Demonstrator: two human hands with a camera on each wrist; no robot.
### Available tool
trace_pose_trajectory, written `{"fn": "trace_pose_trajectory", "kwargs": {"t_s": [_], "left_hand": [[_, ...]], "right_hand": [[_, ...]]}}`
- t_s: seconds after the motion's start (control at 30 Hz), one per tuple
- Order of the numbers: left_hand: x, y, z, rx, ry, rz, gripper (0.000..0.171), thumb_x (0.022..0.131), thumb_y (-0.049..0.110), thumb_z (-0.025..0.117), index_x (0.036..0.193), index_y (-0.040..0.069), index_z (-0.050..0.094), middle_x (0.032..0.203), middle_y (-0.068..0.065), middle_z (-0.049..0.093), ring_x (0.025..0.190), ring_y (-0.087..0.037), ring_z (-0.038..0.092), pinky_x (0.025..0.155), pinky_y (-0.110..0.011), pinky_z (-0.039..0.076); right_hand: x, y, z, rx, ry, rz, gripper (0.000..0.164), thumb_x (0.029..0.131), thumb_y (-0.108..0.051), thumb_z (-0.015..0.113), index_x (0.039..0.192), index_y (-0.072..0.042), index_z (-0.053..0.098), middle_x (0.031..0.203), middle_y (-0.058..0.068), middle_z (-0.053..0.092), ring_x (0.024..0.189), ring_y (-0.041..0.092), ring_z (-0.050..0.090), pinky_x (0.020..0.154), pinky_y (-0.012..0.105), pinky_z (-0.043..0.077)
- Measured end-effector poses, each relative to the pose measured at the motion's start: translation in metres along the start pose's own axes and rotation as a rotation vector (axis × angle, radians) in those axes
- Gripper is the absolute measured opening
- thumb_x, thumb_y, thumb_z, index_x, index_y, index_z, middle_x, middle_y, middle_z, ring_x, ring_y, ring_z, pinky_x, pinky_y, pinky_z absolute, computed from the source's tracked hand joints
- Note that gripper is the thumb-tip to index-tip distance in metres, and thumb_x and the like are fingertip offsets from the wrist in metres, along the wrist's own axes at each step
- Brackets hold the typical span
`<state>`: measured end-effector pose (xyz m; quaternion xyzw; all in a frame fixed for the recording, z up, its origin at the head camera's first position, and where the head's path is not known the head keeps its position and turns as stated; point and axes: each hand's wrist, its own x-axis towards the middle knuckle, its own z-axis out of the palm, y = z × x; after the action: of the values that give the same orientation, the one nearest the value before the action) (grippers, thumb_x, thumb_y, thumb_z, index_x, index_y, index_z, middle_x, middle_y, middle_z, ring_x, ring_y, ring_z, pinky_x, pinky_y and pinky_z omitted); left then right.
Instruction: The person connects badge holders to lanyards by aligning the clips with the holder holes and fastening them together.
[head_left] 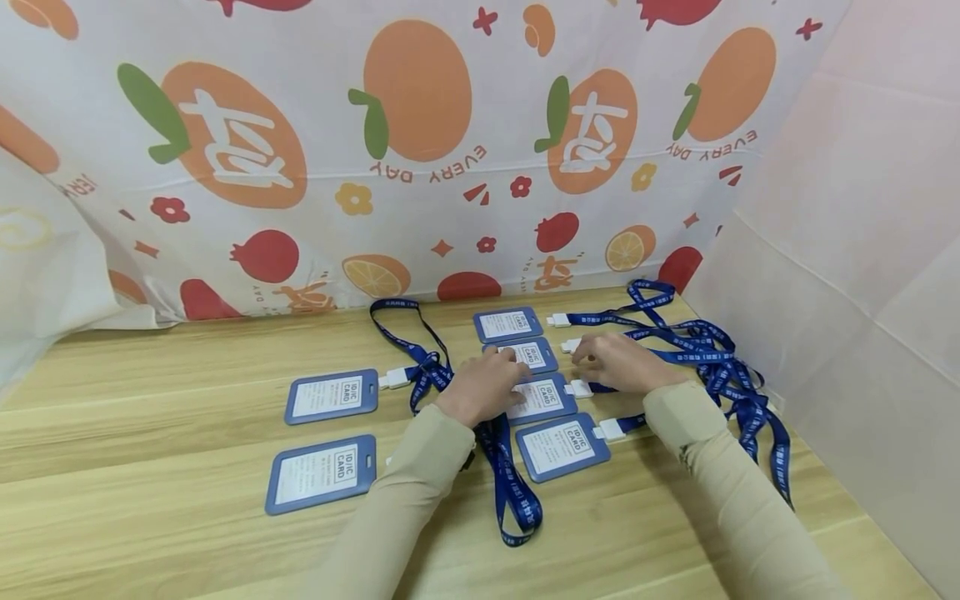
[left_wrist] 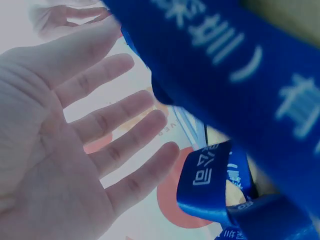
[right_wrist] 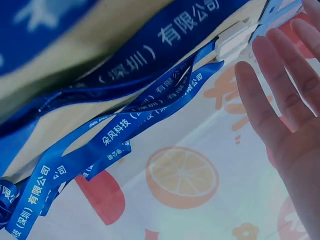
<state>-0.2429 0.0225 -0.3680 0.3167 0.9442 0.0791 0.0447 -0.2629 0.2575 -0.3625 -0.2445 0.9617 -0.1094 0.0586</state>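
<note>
The blue card holder [head_left: 537, 356], second from the far end of the right-hand column, lies flat between the two hands, partly covered by the left hand [head_left: 483, 386], whose fingers spread loosely over it and the next holder [head_left: 542, 398] nearer the person. To its right, the right hand [head_left: 622, 363], fingers loosely extended, is just beside a white clip [head_left: 567, 345]; whether they touch I cannot tell. Blue lanyards [head_left: 705, 354] tangle farther right on the wooden table [head_left: 150, 475].
</note>
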Motion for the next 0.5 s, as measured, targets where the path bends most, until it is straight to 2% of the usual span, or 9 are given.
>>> {"fn": "trace_pose_trajectory", "kwargs": {"t_s": [0.27, 0.5], "left_hand": [[0.002, -0.0067, -0.004, -0.003, 0.058, 0.034, 0.03, 0.095, 0.021, 0.074, 0.123, 0.012, 0.074, 0.12, -0.01, 0.067, 0.107, -0.027, 0.061, 0.09, -0.044, 0.055], [0.004, -0.0089, -0.0098, -0.003, 0.064, 0.029, 0.031, 0.096, 0.021, 0.072, 0.126, 0.011, 0.072, 0.124, -0.011, 0.066, 0.111, -0.029, 0.061, 0.093, -0.046, 0.054]], "right_hand": [[0.0062, 0.0022, -0.0036, 0.017, -0.005, -0.002, 0.023, 0.093, -0.01, 0.075, 0.114, -0.001, 0.076, 0.118, 0.013, 0.07, 0.106, 0.029, 0.066, 0.092, 0.045, 0.056], [0.0091, 0.002, -0.0073, 0.019, -0.012, 0.026, 0.024, 0.093, -0.012, 0.075, 0.115, -0.002, 0.075, 0.119, 0.011, 0.07, 0.104, 0.027, 0.065, 0.092, 0.045, 0.055]]}}
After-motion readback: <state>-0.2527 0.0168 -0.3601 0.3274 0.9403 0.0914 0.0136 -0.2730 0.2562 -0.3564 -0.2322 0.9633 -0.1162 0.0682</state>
